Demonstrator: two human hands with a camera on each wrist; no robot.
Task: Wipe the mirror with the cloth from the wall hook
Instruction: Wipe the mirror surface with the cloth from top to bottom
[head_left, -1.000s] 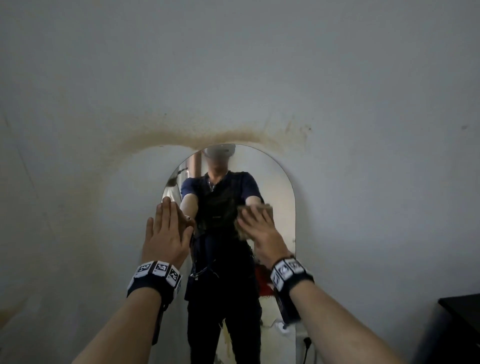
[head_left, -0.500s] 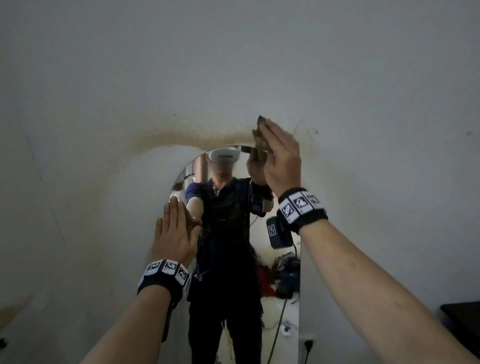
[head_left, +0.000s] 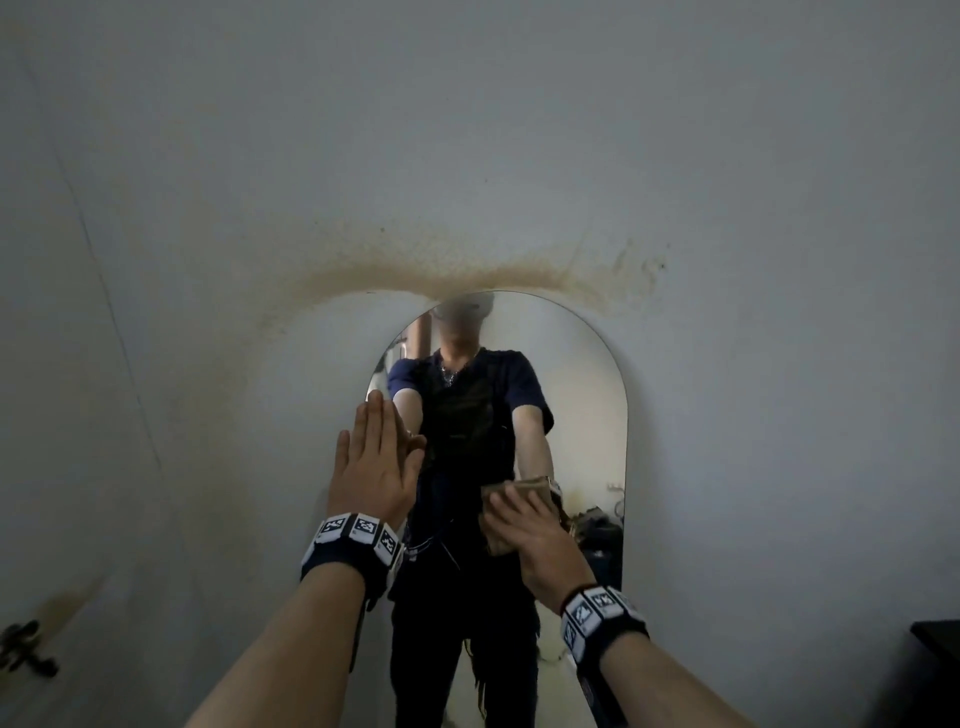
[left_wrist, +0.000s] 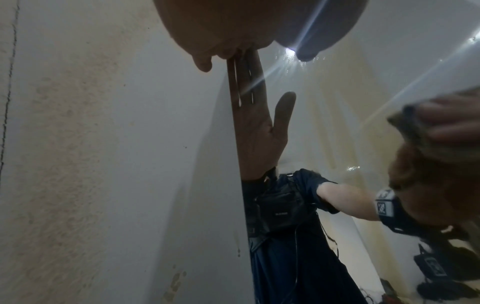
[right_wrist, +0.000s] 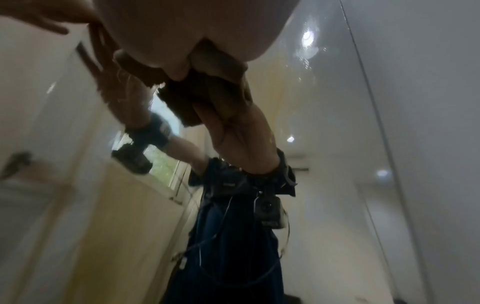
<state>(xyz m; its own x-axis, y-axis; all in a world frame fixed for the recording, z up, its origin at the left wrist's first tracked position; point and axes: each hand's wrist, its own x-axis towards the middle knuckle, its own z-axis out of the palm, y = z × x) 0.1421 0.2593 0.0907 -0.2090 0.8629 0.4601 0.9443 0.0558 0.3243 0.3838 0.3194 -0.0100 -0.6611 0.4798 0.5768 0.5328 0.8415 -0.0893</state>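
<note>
mirror (head_left: 582, 415): arched, on stained wall (head_left: 519, 156); reflects the person.
cloth (head_left: 519, 493): brownish, folded, pressed on glass at mid-height, right of centre, under r hand.
r hand (head_left: 540, 540): palm + spread fingers flat on the cloth, pushing it on the glass. Fingers look fairly straight in head view; r wrist view shows the cloth bunched under the palm, thumb maybe tucking an edge, can't tell for sure.
l hand (head_left: 376, 467): flat, fingers straight + together, braced at mirror's left edge, partly on wall. Holds nothing.
change: 0.5 s ago r hand + cloth were up at the arch top; now down at mid-mirror. 1 s ago also mid-height, so up-down strokes. l hand has not moved.
meaning: wiping under way, prob. upper right half covered; lower part + left side likely not done yet.
hidden: mirror bottom cut off by frame. Wall hook not seen for sure; dark fitting (head_left: 23, 649) low left, too blurry to name. Smears on glass hard to judge, r wrist view blurred. Dark furniture corner (head_left: 935, 639) at right, cut off.
</note>
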